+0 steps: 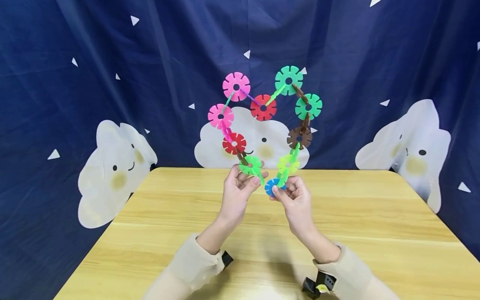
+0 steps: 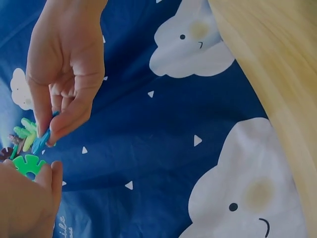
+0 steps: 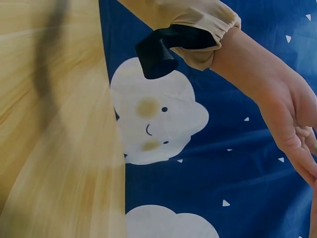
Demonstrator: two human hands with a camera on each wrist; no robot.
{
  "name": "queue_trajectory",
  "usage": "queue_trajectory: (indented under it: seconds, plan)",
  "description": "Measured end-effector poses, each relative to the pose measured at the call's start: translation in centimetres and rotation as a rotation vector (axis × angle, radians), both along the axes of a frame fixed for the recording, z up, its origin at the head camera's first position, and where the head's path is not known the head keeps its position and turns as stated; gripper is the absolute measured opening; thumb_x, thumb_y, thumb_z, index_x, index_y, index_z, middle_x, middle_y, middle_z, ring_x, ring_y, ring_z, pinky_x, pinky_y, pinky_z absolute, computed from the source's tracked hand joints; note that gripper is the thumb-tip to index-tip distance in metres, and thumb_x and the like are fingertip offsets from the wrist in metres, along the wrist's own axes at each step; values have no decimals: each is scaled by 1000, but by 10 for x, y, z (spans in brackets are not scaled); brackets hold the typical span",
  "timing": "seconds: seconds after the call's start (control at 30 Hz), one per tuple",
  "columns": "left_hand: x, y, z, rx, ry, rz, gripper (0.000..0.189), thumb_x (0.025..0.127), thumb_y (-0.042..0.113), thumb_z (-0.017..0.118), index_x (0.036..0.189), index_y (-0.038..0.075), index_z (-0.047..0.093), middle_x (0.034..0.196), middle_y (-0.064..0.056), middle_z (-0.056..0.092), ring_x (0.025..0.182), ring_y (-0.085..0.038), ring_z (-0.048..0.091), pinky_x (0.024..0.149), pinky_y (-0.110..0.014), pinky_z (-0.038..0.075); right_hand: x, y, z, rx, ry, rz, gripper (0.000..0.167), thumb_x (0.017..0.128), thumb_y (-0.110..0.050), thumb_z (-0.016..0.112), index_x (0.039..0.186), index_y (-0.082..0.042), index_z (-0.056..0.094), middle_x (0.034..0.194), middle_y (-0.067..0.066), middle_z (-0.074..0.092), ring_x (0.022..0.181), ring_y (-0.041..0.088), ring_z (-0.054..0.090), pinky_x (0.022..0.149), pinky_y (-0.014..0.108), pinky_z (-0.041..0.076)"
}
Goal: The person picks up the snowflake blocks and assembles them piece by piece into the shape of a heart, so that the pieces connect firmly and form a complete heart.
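Note:
A heart-shaped chain of slotted plastic snowflake discs hangs upright over the table in the head view. My left hand (image 1: 234,193) grips its lower left end by a green disc (image 1: 256,161), with a second green disc (image 1: 258,173) seen edge-on beside the thumb. Opposite, my right hand (image 1: 298,204) pinches a blue disc (image 1: 269,187) at the other end, just below a yellow disc (image 1: 284,161). A narrow gap separates the two ends. Pink discs (image 1: 231,83) form the upper left, a red disc (image 1: 258,112) the middle dip, and teal discs (image 1: 282,76) with brown ones (image 1: 291,136) the right.
Below the hands lies a wooden table (image 1: 356,208). A dark blue curtain (image 1: 168,83) printed with white clouds (image 1: 210,141) and triangles surrounds its far side and flanks. Black wrist cameras (image 1: 310,287) sit at both beige cuffs (image 1: 346,266).

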State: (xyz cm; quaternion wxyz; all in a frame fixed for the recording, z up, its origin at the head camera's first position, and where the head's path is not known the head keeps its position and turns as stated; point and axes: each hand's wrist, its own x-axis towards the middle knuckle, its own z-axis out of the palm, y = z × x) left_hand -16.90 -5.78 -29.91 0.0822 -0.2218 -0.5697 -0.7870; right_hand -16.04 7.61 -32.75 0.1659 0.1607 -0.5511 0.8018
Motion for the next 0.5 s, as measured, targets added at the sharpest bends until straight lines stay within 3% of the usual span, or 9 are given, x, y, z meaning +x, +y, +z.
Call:
queue_trajectory:
  seconds: [0.23, 0.37, 0.5]
  plan:
    - [-1, 6, -3, 83, -5, -24, 30, 89, -5, 50, 117, 0, 40, 125, -33, 45, 102, -29, 61, 94, -39, 42, 0, -3, 0, -13, 10, -28, 25, 82, 15, 52, 88, -9, 50, 78, -6, 66, 65, 6, 62, 61, 21, 52]
    - [-2, 7, -6, 146, -28, -53, 27, 89, 1, 55, 113, 6, 43, 124, -31, 48, 103, -30, 61, 94, -40, 42, -1, -4, -1, -14, 30, -44, 26, 82, 16, 51, 88, -9, 49, 77, -6, 65, 64, 6, 61, 60, 21, 52]
    - [-2, 6, -8, 195, -45, -103, 41, 83, 18, 65, 116, 8, 43, 122, -25, 53, 102, -26, 61, 94, -39, 42, -3, -3, -1, -12, 42, -54, 27, 81, 16, 51, 88, -9, 49, 76, -5, 64, 62, 6, 61, 59, 20, 52]
